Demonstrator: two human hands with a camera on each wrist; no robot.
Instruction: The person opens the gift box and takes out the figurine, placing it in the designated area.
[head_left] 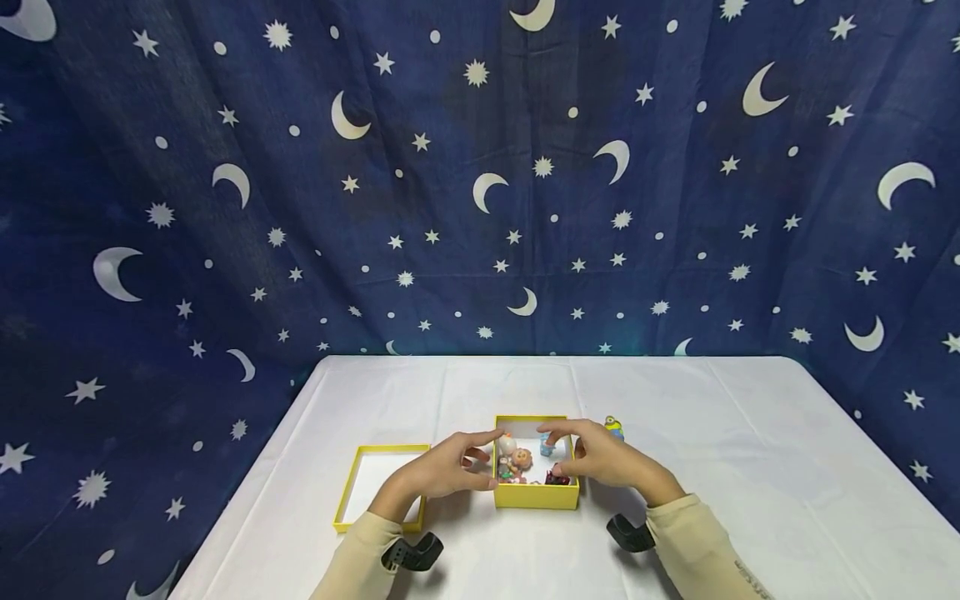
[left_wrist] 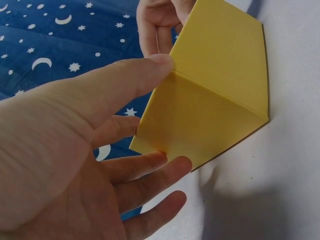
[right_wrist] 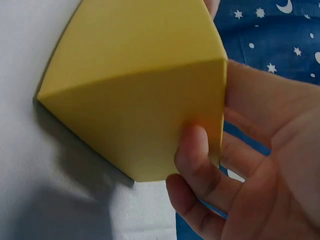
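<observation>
A yellow box (head_left: pixel 536 497) without a lid stands on the table, small toy figures inside it. Among them are an orange-haired figure (head_left: pixel 521 458), a light blue figure (head_left: pixel 547 445) and a dark red piece (head_left: pixel 557 478). My left hand (head_left: pixel 447 465) is at the box's left side, fingers mostly straight; the left wrist view shows the thumb at the rim's corner and a fingertip against the outer wall. At the right side, my right hand (head_left: pixel 609 455) grips the wall, with curled fingers (right_wrist: pixel 192 150) on its outer face and others reaching over the rim.
A shallow yellow lid (head_left: pixel 345 500) with a white inside lies left of the box, partly behind the left forearm. A small yellow and blue figure (head_left: pixel 613 427) stands beyond the right hand. White cloth (head_left: pixel 750 467) covers the table; a dark blue curtain (head_left: pixel 480 250) hangs behind.
</observation>
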